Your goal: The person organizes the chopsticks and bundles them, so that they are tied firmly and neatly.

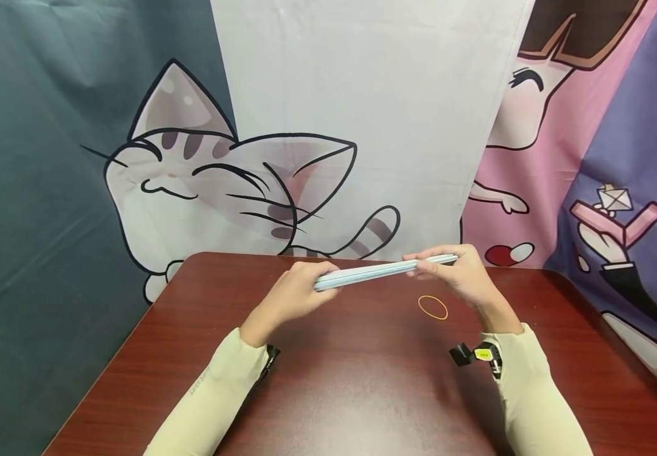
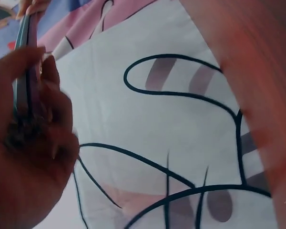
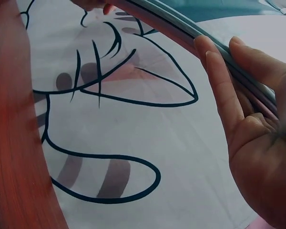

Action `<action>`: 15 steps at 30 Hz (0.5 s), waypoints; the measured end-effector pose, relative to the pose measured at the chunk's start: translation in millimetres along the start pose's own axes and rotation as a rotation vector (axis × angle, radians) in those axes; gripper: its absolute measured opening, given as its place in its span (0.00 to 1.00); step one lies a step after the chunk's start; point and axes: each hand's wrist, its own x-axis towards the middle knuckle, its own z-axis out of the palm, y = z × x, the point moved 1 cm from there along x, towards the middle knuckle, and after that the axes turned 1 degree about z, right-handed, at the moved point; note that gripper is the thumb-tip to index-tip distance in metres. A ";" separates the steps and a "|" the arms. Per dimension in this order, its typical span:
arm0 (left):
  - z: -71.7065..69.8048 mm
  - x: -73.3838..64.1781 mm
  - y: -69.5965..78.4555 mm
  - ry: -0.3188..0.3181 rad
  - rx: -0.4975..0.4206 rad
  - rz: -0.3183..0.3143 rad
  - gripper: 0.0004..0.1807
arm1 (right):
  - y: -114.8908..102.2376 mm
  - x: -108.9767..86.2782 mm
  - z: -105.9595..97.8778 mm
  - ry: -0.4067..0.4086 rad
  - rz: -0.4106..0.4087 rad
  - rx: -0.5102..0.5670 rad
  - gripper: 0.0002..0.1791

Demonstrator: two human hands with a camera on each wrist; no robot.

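Observation:
A thin, flat stack (image 1: 362,273) with layered pale blue and white edges is held above the table, seen nearly edge-on and with its right end higher. My left hand (image 1: 296,290) grips its left end, thumb on one side and fingers on the other. At the opposite end my right hand (image 1: 466,273) pinches it between thumb and fingers. In the right wrist view the stack (image 3: 171,24) runs diagonally into the right hand (image 3: 257,129), its edge darker there. Its broad faces are mostly hidden. A yellow rubber band (image 1: 433,308) lies on the table below the right hand.
The reddish-brown wooden table (image 1: 328,386) extends under both arms. Behind it hangs a cloth backdrop (image 1: 419,126) printed with a cartoon cat and figures. A small black camera (image 1: 462,354) is strapped at the right wrist.

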 end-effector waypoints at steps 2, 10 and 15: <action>0.1 -0.2 2.9 0.058 0.213 0.065 0.11 | -0.9 1.2 1.9 0.011 -0.024 -0.001 0.09; 14.0 2.4 17.2 0.351 0.811 0.145 0.07 | -2.1 1.0 16.6 0.091 -0.086 -0.020 0.11; 20.7 6.8 20.9 0.480 0.827 0.088 0.09 | -1.1 0.0 26.4 0.128 -0.137 0.006 0.12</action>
